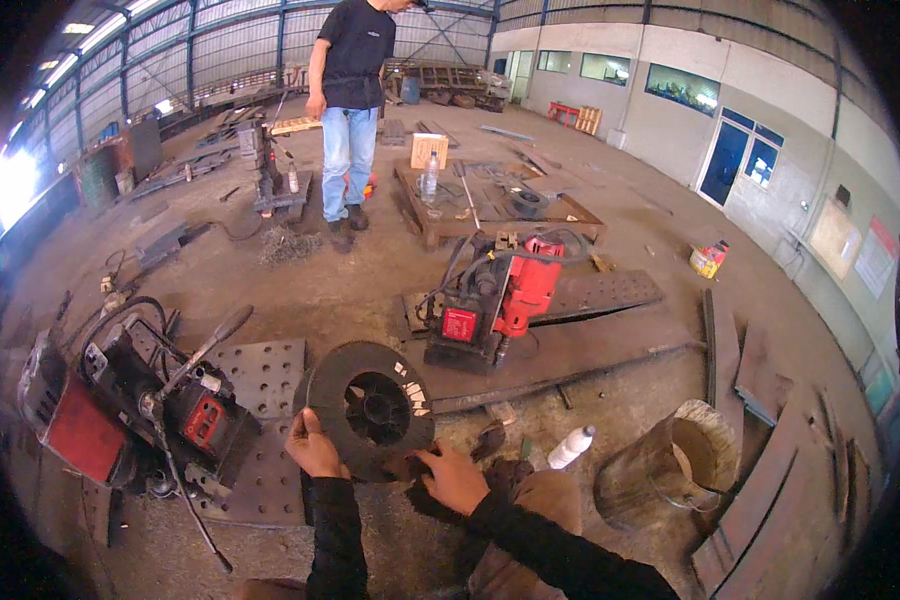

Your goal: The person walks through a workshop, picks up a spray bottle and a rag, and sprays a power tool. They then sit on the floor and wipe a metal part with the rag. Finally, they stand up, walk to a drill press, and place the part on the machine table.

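Upright in front of me is a black spool (342,392) with an open hub in its middle and torn pale label scraps on its right face. My left hand (316,445) is closed on its lower left rim, the thumb up along the edge. At the lower right rim, my right hand (454,479) has its fingers bent against the spool. Just beyond it stands a red and black magnetic drill (497,300) on a steel plate (570,350). Another red and black magnetic drill (160,400) lies to the left, on perforated plates (260,375).
Near my right knee stand a white bottle (571,447) and a dirty bucket (670,465). Steel strips (755,500) lie at the far right. A person (350,110) in a black shirt stands ahead, beside a low metal table (570,225) with a clear bottle (430,178).
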A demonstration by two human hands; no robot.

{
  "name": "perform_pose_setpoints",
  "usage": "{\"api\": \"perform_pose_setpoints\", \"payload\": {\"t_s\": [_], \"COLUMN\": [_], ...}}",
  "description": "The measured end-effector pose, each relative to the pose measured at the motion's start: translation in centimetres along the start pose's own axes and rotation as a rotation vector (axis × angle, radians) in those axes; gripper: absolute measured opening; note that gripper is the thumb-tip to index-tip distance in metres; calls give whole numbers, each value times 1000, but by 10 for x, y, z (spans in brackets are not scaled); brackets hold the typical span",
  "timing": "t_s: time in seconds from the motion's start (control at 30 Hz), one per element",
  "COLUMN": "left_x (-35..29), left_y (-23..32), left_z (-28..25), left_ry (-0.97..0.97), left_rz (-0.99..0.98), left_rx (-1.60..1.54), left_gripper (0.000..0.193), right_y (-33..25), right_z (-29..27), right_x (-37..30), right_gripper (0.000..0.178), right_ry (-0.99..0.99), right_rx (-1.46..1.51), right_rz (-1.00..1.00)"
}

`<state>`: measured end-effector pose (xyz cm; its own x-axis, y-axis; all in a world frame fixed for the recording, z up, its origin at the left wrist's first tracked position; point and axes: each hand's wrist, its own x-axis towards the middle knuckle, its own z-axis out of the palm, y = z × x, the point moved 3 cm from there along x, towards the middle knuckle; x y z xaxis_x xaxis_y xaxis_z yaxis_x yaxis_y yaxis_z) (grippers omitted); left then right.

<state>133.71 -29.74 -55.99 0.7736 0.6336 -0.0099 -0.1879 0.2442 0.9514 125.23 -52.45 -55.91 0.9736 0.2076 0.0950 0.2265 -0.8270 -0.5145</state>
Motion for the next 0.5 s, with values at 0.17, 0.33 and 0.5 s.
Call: {"api": "perform_pose_setpoints", "payload": {"t_s": [0.17, 0.33, 0.5], "left_x": [7, -4, 15], "left_y": [9, 18, 13], "left_z": [-5, -4, -23], "left_ry": [-3, -34, -19], "left_rz": [147, 161, 141], "left_rx": [106, 103, 39], "left_gripper": [33, 34, 37], "right_y": [-17, -55, -17], "right_z": [-27, -1, 21], "right_x": [14, 9, 13], "right_gripper": [50, 61, 73], "right_ry": [275, 181, 139], "right_rx": [96, 82, 52], "right_rz": [-39, -209, -50]}}
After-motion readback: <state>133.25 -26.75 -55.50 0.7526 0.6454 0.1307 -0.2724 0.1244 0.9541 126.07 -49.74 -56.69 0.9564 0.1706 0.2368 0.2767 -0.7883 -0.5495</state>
